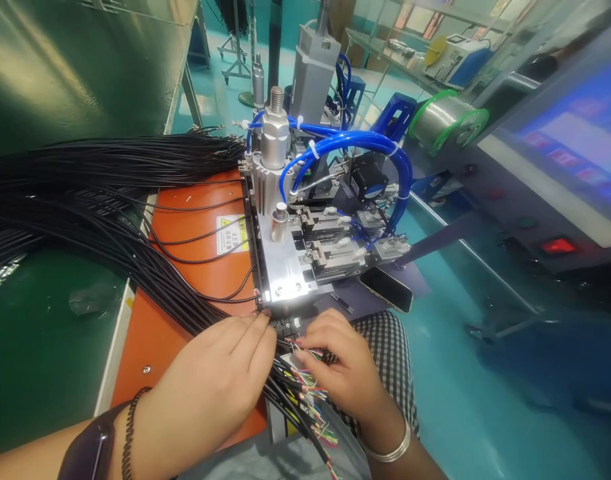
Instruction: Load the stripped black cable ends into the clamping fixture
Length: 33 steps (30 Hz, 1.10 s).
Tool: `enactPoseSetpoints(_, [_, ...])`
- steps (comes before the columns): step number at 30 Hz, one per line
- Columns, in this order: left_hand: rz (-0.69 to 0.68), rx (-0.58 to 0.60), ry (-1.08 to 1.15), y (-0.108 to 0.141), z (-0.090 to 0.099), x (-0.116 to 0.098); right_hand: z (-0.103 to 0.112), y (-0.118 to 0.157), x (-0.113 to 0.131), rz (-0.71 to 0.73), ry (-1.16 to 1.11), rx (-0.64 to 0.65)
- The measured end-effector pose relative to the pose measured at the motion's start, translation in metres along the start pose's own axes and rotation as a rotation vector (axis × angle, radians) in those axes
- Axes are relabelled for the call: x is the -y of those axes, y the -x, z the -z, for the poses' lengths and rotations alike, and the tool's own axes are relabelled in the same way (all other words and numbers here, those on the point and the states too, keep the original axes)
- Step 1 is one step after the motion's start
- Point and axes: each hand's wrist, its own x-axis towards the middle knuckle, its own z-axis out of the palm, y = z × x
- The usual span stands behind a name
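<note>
My left hand [218, 373] bends over the ends of the black cables [175, 293] at the machine's near edge, its fingers pressed together; its grip is partly hidden. Just right of it, my right hand [343, 363] pinches the thin coloured wires at a cable's stripped end [298, 343]. Below and between both hands hangs a bunch of cable ends with fanned coloured wires [313, 393]. Several single cables run across the orange plate [200, 267] into the edge of the metal machine [285, 267].
Thick black cable bundles [110, 160] lie at the left. A phone [388, 289] rests right of the machine. Blue air tubes [365, 140] arch above it. A wire spool [448, 123] and a lit screen [580, 133] stand at the right.
</note>
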Motion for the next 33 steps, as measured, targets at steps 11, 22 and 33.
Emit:
enactPoseSetpoints(11, [0.054, 0.040, 0.064, -0.001, -0.004, 0.001, -0.001, -0.006, 0.001, -0.089, -0.101, 0.081])
enactPoseSetpoints(22, [0.080, 0.037, 0.090, -0.003, 0.001, 0.002, -0.007, -0.001, 0.005, -0.030, -0.054, -0.101])
enactPoseSetpoints(33, [0.151, 0.006, 0.154, -0.003, 0.007, 0.002, -0.021, 0.010, 0.019, -0.090, 0.042, -0.152])
